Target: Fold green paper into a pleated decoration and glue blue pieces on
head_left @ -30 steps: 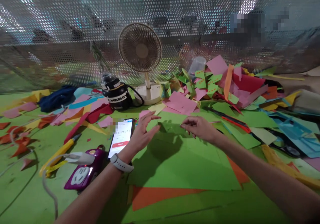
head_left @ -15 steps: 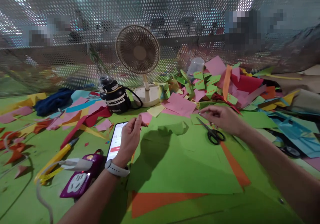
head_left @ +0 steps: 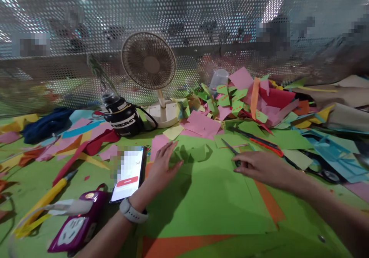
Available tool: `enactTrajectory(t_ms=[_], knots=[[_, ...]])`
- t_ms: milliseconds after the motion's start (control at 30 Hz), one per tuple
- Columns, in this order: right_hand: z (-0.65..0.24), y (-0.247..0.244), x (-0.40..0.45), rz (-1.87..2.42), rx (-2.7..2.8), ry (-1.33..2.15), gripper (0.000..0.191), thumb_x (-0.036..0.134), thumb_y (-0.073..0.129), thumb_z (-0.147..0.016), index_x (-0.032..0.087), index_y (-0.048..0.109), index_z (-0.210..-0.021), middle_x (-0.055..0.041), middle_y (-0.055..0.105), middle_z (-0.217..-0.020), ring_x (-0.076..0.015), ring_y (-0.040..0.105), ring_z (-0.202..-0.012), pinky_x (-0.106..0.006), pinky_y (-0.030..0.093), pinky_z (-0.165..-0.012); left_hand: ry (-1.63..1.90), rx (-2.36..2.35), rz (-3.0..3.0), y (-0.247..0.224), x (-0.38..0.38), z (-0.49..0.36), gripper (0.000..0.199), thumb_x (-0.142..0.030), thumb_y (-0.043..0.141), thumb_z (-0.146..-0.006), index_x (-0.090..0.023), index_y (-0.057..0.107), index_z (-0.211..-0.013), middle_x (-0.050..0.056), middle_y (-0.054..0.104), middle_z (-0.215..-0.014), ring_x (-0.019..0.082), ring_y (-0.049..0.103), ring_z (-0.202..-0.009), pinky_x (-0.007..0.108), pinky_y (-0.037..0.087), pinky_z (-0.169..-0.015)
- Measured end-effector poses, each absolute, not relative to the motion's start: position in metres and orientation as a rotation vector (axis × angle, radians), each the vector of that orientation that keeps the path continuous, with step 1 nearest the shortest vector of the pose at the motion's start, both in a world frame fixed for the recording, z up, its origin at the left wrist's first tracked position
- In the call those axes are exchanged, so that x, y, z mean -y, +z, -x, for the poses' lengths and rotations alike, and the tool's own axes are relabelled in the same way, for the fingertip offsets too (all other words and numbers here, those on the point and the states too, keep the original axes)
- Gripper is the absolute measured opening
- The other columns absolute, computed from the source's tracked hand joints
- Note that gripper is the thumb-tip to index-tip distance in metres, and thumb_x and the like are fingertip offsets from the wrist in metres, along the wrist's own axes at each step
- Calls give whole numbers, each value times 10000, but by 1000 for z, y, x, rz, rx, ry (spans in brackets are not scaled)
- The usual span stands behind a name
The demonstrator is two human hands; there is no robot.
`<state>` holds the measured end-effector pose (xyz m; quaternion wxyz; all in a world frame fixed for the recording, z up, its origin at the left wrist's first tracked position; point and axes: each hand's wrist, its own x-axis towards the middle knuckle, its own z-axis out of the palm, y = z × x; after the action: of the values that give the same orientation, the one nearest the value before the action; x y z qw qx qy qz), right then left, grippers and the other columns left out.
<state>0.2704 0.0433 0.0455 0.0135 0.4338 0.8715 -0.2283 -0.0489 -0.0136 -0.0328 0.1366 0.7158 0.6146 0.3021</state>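
Note:
My right hand (head_left: 256, 167) is closed over the handles of the scissors (head_left: 230, 147), hiding most of them. The blades point up and left over a large green paper sheet (head_left: 219, 200). With fingers stretched out and thumb apart, my left hand (head_left: 161, 169) is beside a small curled green paper piece (head_left: 198, 153) near the sheet's far edge. Nothing shows in the left hand. Orange paper (head_left: 184, 246) sticks out from under the green sheet at the front and right.
To the left are a lit phone (head_left: 128, 173), a purple power strip (head_left: 77, 219) and a yellow pen-like tool (head_left: 46, 200). Behind stand a black bottle (head_left: 122, 115) and a fan (head_left: 150, 62). A red-and-black cutter (head_left: 263, 144) and paper scraps (head_left: 201, 123) lie beyond the sheet.
My right hand has come left and down onto the scissors' handles, uncovering the red-and-black cutter. My left hand has moved off the phone toward the curled green piece, its fingers now spread.

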Motion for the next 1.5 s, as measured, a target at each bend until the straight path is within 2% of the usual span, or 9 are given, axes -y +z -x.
enactTrajectory(t_ms=[267,400,533,633,800,1000,1133,1300,1500], knots=[[-260,50,-83,-1107,-2734,-541,233,383,567,-906,209,701,-984,-75,725,-925,-233,659,-792,-299,432,-646,884,-1758,-2205,-49,11,50,313,-285,503,-902,-242,574,-1205,137,481,-1457,329,415,-1364,565,392,-1075],[-230,51,-115,-1237,-2804,-427,302,325,552,-907,191,680,-1146,-105,716,-1136,-258,676,-962,-339,496,-786,879,-1722,-2233,-47,14,47,383,-316,500,-921,-257,520,-1299,122,459,-1483,315,387,-1389,558,388,-1086],[-186,32,-133,-1335,-2872,-262,477,353,516,-931,128,545,-1350,-167,567,-1386,-306,507,-1282,-419,409,-1028,842,-1724,-2267,-48,20,42,496,-353,515,-936,-286,408,-1415,118,384,-1540,331,348,-1413,572,371,-1096],[-159,13,-136,-1372,-2889,-149,682,467,600,-866,101,458,-1423,-210,476,-1460,-369,442,-1328,-498,371,-1062,856,-1759,-2298,-49,25,39,565,-316,524,-935,-299,326,-1465,112,343,-1563,330,325,-1426,559,380,-1096],[-142,5,-138,-1376,-2884,-13,382,221,487,-923,113,608,-1269,-203,656,-1236,-323,605,-1135,-450,436,-968,791,-1770,-2374,-45,33,34,567,-225,501,-925,-254,333,-1466,112,318,-1577,318,280,-1447,543,367,-1116],[-138,30,-153,-1340,-2858,37,320,161,440,-911,85,699,-1082,-221,723,-1045,-327,683,-923,-406,494,-766,705,-1728,-2380,-46,32,34,600,-279,567,-909,-253,363,-1473,109,314,-1579,331,274,-1448,546,363,-1125],[-134,40,-161,-1330,-2869,42,286,179,462,-912,127,707,-1050,-186,733,-980,-319,679,-933,-393,483,-792,631,-1744,-2341,-46,34,30,785,-335,590,-906,-264,155,-1556,116,207,-1612,341,200,-1466,554,339,-1134],[-126,29,-148,-1223,-3017,-37,335,156,448,-928,111,619,-1212,-197,634,-1216,-309,558,-1155,-384,431,-917,610,-1795,-2304,-42,42,24,983,-507,578,-908,-241,-115,-1552,144,-33,-1633,361,5,-1477,573,306,-1135],[-127,3,-137,-1121,-3051,-372,185,204,561,-880,150,694,-998,-95,713,-998,-215,630,-914,-290,460,-748,605,-1776,-2316,-40,43,23,1022,-562,580,-891,-255,-144,-1544,137,-62,-1635,350,-34,-1482,568,261,-1154]])
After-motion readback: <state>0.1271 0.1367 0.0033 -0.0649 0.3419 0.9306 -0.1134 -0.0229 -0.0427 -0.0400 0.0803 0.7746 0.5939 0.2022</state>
